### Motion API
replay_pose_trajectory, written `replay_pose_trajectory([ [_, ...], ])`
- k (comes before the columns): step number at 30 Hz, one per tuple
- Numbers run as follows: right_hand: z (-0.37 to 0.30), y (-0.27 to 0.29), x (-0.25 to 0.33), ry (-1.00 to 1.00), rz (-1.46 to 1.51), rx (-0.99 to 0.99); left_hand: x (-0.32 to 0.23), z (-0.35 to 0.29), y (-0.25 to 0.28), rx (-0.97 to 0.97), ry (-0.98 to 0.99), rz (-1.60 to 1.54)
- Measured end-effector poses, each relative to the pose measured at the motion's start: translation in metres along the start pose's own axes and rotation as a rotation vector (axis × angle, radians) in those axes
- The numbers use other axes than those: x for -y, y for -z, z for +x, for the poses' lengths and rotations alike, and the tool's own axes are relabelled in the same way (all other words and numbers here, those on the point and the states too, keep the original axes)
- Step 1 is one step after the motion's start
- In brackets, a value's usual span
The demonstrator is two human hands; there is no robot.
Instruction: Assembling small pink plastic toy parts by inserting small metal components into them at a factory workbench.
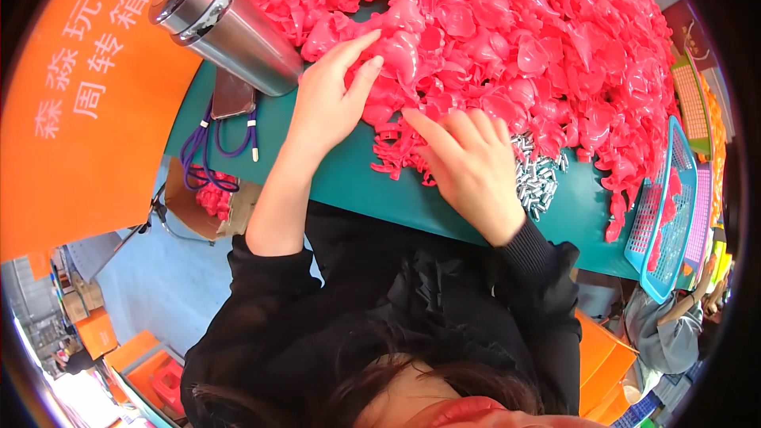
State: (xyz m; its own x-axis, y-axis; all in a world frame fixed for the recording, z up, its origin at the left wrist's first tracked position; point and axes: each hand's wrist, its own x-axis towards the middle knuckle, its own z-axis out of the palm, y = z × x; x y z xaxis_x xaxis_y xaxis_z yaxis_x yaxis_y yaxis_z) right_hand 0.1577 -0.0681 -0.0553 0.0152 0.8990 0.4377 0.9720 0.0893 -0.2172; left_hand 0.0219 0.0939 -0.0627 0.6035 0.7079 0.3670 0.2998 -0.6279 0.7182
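Note:
A big heap of glossy pinkish-red plastic moulded pieces (507,40) covers much of the green table (357,182). At its left edge is my left hand (337,83), index finger and thumb apart, their tips beside a larger shiny piece (399,55). My right hand (472,162) lies over the near edge of the heap, index finger stretched toward the pieces and the others spread; nothing shows in its grasp. Small thin red pieces (394,154) lie between the hands. Just right of my right hand is a small pile of short silver metal parts (539,178).
A steel flask (238,32) stands at the left, beside a dark phone-like object (234,95) with a purple cord (194,150). Orange boxes (87,103) border the left. A blue plastic basket (662,222) sits at the table's right edge. Below left, a cardboard box (186,198) holds red pieces.

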Motion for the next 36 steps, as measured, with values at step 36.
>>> replay_pose_trajectory([
  [36, -0.066, 0.015, -0.023, -0.31, 0.139, -0.04, -0.031, -0.083, -0.025, 0.193, 0.54, -1.368],
])
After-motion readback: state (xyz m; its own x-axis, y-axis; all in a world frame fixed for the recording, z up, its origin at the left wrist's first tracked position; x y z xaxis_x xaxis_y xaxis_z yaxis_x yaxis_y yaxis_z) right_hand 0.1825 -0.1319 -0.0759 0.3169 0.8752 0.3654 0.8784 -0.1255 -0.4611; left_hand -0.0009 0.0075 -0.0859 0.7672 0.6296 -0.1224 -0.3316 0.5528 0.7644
